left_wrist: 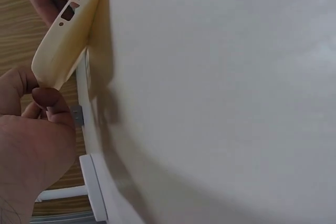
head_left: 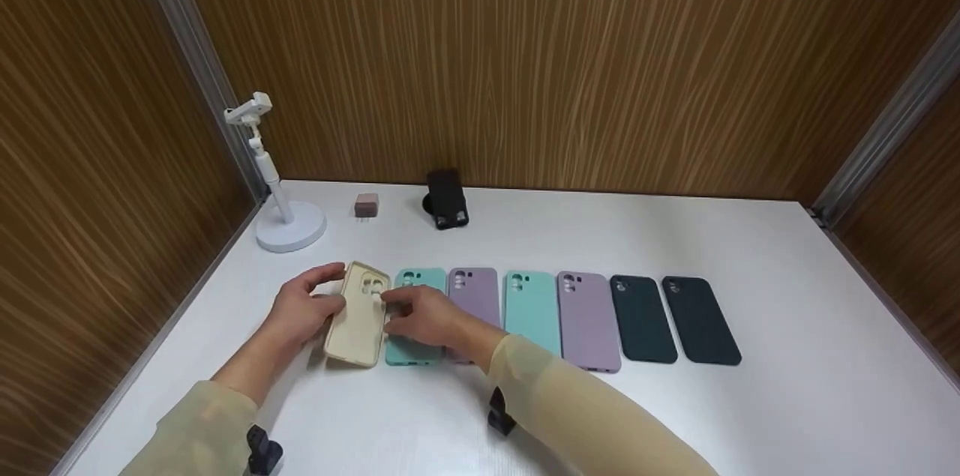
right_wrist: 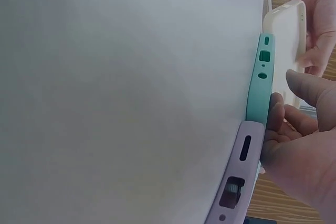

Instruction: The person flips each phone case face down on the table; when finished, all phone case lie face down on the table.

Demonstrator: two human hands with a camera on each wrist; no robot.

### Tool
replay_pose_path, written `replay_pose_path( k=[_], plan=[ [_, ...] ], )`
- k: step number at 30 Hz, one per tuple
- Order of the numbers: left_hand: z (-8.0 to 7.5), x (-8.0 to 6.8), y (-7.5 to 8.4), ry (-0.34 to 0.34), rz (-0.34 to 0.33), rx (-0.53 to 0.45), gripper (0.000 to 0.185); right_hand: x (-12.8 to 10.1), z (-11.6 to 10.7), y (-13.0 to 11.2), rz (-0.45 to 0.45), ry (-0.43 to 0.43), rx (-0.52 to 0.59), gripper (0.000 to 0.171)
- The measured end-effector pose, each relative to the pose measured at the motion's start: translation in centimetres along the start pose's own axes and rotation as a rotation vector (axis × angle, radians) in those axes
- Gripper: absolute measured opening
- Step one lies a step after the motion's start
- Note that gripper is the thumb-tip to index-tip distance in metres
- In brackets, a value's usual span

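A cream phone case [head_left: 358,322] stands tilted at the left end of a row of cases, its hollow inside showing in the head view. My left hand [head_left: 296,309] pinches its left edge between thumb and fingers; in the left wrist view the case [left_wrist: 65,40] slants up from those fingertips. My right hand [head_left: 427,315] reaches over the first teal case [head_left: 416,352], fingertips right at the cream case's right edge. Its thumb and loosely bent fingers are spread apart in the right wrist view, beside the teal case [right_wrist: 260,87] and a purple case [right_wrist: 239,166].
Rightward along the row lie a purple case [head_left: 476,288], a teal case [head_left: 532,311], another purple case [head_left: 589,322] and two dark cases [head_left: 645,318]. Behind stand a white phone stand [head_left: 291,227], a small pink plug [head_left: 366,205] and a black phone-shaped object [head_left: 448,199].
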State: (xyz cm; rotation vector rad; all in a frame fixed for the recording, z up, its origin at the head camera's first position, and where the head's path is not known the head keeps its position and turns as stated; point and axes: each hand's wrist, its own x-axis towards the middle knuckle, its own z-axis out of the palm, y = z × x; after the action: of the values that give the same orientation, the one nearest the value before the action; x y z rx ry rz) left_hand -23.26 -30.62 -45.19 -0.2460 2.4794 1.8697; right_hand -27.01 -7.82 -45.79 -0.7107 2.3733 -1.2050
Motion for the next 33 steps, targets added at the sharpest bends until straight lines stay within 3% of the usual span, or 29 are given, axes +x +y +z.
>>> replay_pose_path(
  k=[8, 16, 26, 29, 33],
  plan=[
    [0.4, 0.0, 0.3, 0.018, 0.011, -0.001, 0.067, 0.1, 0.1, 0.0, 0.009, -0.001, -0.018, 0.051],
    [0.7, -0.1, 0.7, 0.042, 0.085, 0.027, 0.066, 0.4, 0.1, 0.1, -0.018, -0.01, -0.025, 0.049],
    [1.4, -0.1, 1.7, -0.006, 0.059, 0.019, 0.067, 0.4, -0.2, -0.1, -0.015, -0.035, -0.025, 0.046],
    [1.6, -0.2, 1.9, -0.018, 0.047, 0.008, 0.067, 0.3, -0.4, -0.2, -0.011, -0.047, -0.003, 0.045],
    [1.7, -0.3, 1.9, -0.05, 0.036, -0.001, 0.067, 0.3, -0.8, -0.4, 0.023, -0.062, 0.116, 0.043]
  ],
)
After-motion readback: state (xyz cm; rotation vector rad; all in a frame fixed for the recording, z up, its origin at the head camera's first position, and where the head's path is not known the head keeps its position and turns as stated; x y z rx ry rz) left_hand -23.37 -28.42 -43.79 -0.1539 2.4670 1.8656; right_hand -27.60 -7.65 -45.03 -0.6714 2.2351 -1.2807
